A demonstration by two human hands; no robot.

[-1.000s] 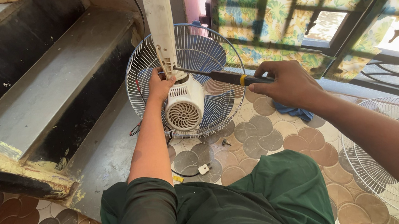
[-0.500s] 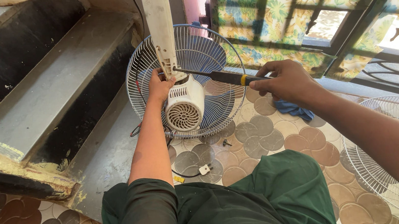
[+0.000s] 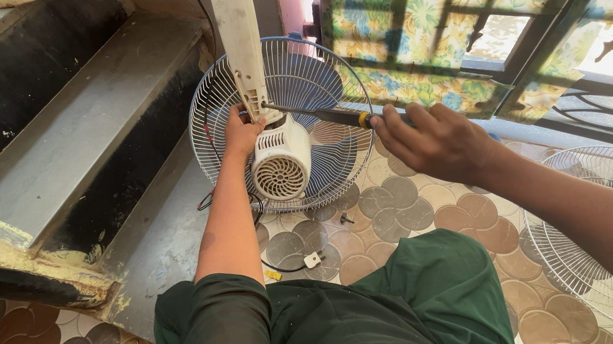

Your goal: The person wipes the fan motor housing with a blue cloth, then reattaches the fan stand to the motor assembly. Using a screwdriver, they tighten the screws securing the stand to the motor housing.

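Fingers of the right hand [image 3: 432, 139] clench a screwdriver [image 3: 331, 117]; left hand [image 3: 241, 133] grips the ribbed white plastic motor housing [image 3: 281, 161].

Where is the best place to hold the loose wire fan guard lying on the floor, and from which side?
Probably the outer rim of the wire fan guard, taken from its near left edge. It lies flat on the tiles, its thin wires are springy, and that edge sits closest to the right hand.

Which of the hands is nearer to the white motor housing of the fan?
Left. The left hand rests against the white motor housing at its upper left; the right hand grips the screwdriver handle, off to the housing's right.
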